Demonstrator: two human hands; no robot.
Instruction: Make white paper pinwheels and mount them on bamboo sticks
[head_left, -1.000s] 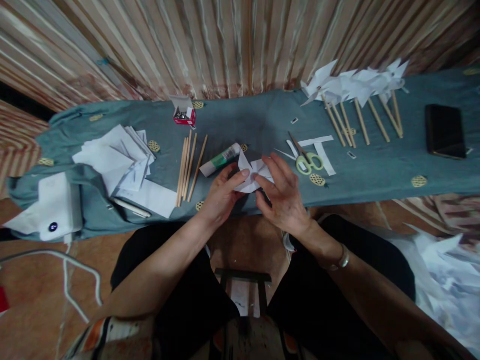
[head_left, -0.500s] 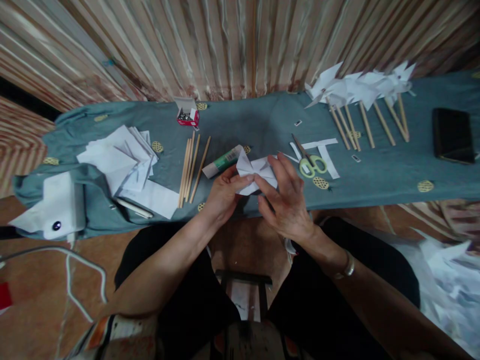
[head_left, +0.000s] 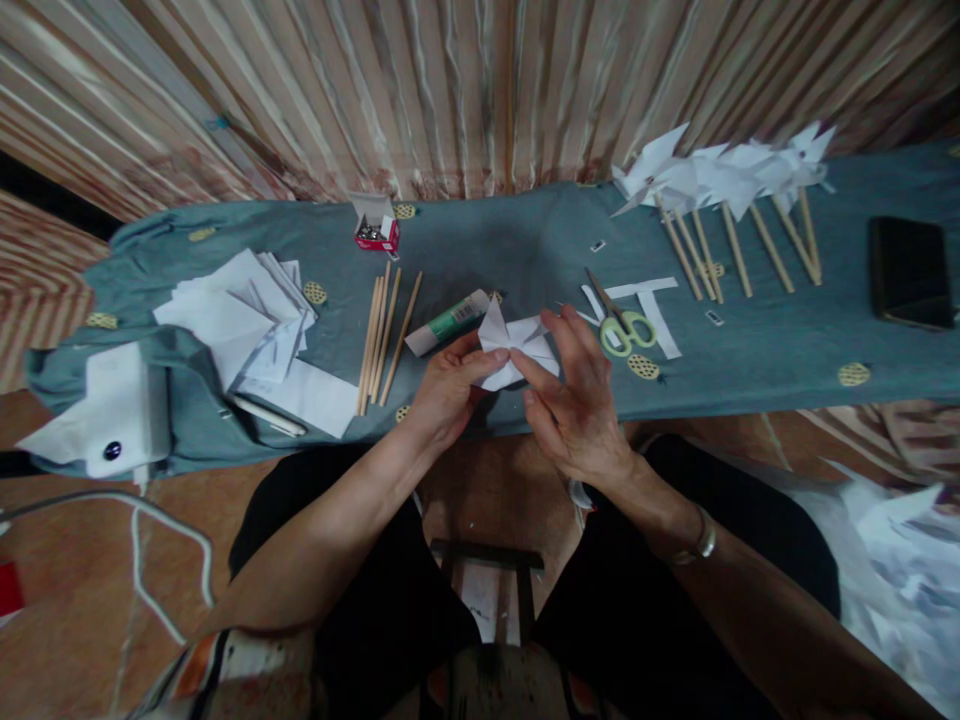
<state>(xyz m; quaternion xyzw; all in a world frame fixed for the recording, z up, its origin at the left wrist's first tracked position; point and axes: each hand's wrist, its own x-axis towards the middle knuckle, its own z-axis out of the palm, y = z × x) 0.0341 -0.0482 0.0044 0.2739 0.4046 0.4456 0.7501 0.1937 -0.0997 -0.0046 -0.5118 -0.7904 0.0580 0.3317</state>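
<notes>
A white folded paper pinwheel (head_left: pixel 529 340) is held above the front of the cloth-covered table. My left hand (head_left: pixel 448 385) pinches its left side, the thumb on top near the middle. My right hand (head_left: pixel 577 400) is at its right, the index fingertip touching the paper near the centre. Its thumb stands apart from the paper, and the other fingers reach over the right edge. A glue stick (head_left: pixel 448 323) lies just beyond my left hand. Scissors with green handles (head_left: pixel 626 330) lie to the right of my right hand, among cut paper strips (head_left: pixel 658 322).
Wooden sticks (head_left: pixel 381 335) and a small red box of metal pieces (head_left: pixel 376 228) lie left of centre. Further left are paper sheets (head_left: pixel 225 310), a pen (head_left: pixel 268 415) and a white device (head_left: pixel 127 410). Pinwheels on sticks (head_left: pixel 724 185) and a dark phone (head_left: pixel 910 272) lie right.
The pinwheel's upper flap has shifted slightly to the right. My right hand has moved a little to the right, its index finger still at the centre. My left hand keeps its pinch.
</notes>
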